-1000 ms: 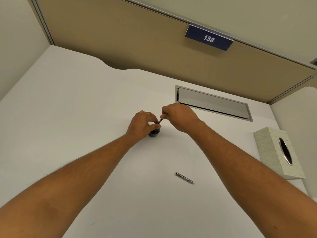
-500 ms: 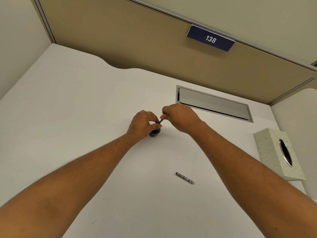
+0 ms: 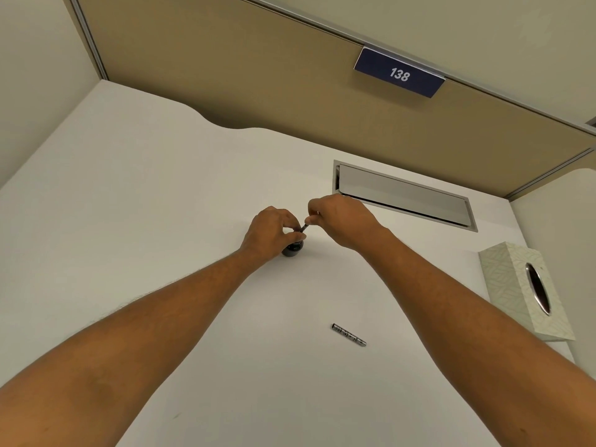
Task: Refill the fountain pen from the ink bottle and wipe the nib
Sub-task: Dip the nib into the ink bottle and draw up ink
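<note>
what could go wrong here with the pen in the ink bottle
1. The ink bottle is small and steadied only by the left hand; a sideways push from the pen, which the right hand holds at a slant, might tip it and spill ink on the white desk.
2. The tissue box sits far off to the right, so carrying the wet nib there could drip ink.

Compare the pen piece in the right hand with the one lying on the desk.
The held piece is pinched by the right hand and tilted above the ink bottle; the loose piece lies flat, untouched, nearer the person. The held piece is mostly hidden; the loose piece shows whole. Both are slim and dark.
</note>
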Available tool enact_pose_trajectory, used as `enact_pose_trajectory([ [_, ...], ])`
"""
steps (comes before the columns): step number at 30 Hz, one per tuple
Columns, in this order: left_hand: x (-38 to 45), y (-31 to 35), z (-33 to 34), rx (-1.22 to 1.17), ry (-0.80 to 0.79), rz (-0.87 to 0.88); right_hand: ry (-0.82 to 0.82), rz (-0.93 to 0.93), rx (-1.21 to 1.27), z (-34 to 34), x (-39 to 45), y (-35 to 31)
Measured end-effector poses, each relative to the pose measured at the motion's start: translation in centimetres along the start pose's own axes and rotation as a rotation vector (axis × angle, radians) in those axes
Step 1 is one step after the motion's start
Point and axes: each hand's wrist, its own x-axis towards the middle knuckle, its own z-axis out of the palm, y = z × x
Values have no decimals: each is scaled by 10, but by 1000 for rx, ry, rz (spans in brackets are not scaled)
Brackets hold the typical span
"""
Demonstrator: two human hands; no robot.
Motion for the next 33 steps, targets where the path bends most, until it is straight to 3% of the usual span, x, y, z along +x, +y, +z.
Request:
enact_pose_trajectory([
  [18,-2,4,-2,24,-17,-22,11,96,76,3,-5,-4],
  [27,-11,10,-7,-99,68,-90,177,290,517,11,-38,8],
  [33,-19,26,-16,-470,183,-331,324,436,920,32,-78,12],
])
